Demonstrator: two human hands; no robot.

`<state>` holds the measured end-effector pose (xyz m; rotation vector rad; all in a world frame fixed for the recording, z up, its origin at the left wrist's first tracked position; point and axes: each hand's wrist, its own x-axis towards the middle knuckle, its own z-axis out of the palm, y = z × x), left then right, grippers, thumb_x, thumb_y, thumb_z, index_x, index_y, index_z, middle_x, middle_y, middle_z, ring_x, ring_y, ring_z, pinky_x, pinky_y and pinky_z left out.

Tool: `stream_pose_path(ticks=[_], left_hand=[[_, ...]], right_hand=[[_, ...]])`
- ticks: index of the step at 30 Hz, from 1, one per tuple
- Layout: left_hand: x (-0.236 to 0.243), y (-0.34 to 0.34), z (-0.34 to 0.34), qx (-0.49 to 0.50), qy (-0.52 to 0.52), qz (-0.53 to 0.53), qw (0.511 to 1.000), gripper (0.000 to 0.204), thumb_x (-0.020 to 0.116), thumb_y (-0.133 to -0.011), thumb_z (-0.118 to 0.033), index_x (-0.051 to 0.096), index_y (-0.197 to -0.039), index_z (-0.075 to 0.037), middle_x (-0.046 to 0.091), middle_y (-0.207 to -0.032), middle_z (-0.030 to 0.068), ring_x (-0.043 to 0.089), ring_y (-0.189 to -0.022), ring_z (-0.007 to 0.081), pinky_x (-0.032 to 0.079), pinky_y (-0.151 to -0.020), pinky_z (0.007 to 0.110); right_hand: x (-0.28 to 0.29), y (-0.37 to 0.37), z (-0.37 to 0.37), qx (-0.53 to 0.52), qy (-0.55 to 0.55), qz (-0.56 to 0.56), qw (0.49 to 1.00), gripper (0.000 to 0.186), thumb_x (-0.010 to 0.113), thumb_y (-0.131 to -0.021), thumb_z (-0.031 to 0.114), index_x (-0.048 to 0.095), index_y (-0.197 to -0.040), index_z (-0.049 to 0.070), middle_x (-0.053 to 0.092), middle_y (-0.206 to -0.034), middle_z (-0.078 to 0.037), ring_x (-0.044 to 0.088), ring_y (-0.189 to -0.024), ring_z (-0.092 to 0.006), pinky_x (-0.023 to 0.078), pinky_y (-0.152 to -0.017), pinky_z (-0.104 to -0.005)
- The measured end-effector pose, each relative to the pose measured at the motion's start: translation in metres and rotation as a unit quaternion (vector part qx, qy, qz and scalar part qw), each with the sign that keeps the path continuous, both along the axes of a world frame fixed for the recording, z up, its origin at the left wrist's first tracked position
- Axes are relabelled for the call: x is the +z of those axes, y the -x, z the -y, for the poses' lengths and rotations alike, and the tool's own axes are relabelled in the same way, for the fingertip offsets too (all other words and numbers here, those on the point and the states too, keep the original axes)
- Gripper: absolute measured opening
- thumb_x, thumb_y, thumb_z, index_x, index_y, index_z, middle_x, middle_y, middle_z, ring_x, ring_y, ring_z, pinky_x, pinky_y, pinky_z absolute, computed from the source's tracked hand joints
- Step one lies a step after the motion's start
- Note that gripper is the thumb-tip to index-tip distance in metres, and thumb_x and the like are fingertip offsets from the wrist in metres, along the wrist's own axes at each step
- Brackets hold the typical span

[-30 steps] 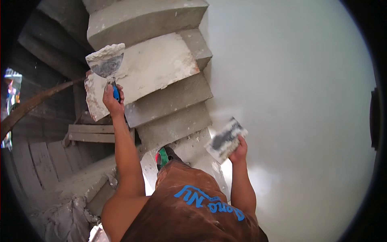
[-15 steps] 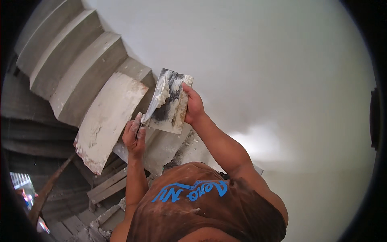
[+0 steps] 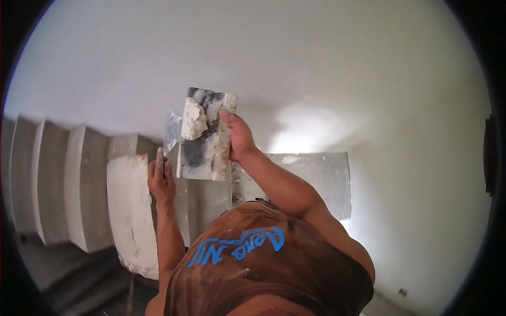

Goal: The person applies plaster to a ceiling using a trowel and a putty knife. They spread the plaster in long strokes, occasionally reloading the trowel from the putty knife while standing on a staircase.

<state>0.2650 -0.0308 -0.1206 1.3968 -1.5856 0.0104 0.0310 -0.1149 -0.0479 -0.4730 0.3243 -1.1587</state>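
Note:
My right hand (image 3: pixel 238 138) grips the right edge of a flat rectangular plaster board (image 3: pixel 203 142), held up in front of me. The board is smeared grey and white and carries a lump of white plaster (image 3: pixel 194 120) near its upper left. My left hand (image 3: pixel 161 179) holds a small putty knife (image 3: pixel 172 130) by the handle, its blade upright and touching the left edge of the board beside the lump. Both forearms rise from the lower edge, over my brown shirt (image 3: pixel 263 263).
A smooth white wall (image 3: pixel 327 68) fills the top and right. Rough concrete stair steps (image 3: pixel 79 184) run along the left, one step coated in white plaster (image 3: pixel 129 210). A grey concrete landing (image 3: pixel 311 179) lies under my right arm.
The view has swung, so the stairs now lie at the left. The board is raised more upright, and the putty knife blade has come up against its left edge.

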Motion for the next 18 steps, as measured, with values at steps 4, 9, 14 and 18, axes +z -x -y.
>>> stream_pose_path(ticks=[4, 9, 14, 18], left_hand=[[-0.028, -0.020, 0.012, -0.087, -0.162, -0.421, 0.888, 0.038, 0.055, -0.101, -0.018, 0.056, -0.136, -0.006, 0.061, -0.083, 0.0029, 0.054, -0.065, 0.0088, 0.042, -0.054, 0.023], [-0.010, -0.059, 0.019, -0.110, -0.185, -0.524, 0.824, 0.037, 0.054, -0.102, -0.025, 0.057, -0.133, -0.005, 0.060, -0.081, 0.0011, 0.051, -0.060, 0.0057, 0.036, -0.046, 0.019], [-0.005, -0.081, 0.025, -0.136, -0.221, -0.458, 0.850, 0.036, 0.058, -0.099, -0.029, 0.060, -0.129, -0.007, 0.061, -0.080, -0.0002, 0.057, -0.067, 0.0066, 0.040, -0.048, 0.018], [-0.004, -0.075, -0.002, -0.176, -0.293, -0.403, 0.849, 0.037, 0.058, -0.099, -0.029, 0.060, -0.129, -0.007, 0.061, -0.079, -0.0023, 0.056, -0.065, 0.0053, 0.038, -0.048, 0.018]], right_hand=[[0.004, -0.012, -0.022, -0.081, -0.017, 0.102, 0.991, 0.041, 0.057, -0.095, 0.029, 0.054, -0.128, 0.003, 0.064, -0.121, -0.012, 0.063, -0.109, -0.0285, 0.050, -0.097, -0.0438], [-0.099, 0.013, 0.003, -0.414, -0.074, 0.080, 0.904, 0.043, 0.059, -0.087, 0.012, 0.050, -0.128, 0.002, 0.061, -0.120, -0.012, 0.061, -0.110, -0.0302, 0.050, -0.098, -0.0450], [-0.142, 0.080, 0.040, -0.608, -0.148, -0.006, 0.780, 0.045, 0.060, -0.080, 0.002, 0.053, -0.124, 0.005, 0.060, -0.114, -0.010, 0.062, -0.104, -0.0269, 0.054, -0.087, -0.0422], [-0.200, 0.142, 0.041, -0.642, -0.102, -0.112, 0.751, 0.043, 0.062, -0.077, 0.004, 0.056, -0.120, 0.006, 0.060, -0.109, -0.010, 0.061, -0.101, -0.0262, 0.053, -0.084, -0.0424]])
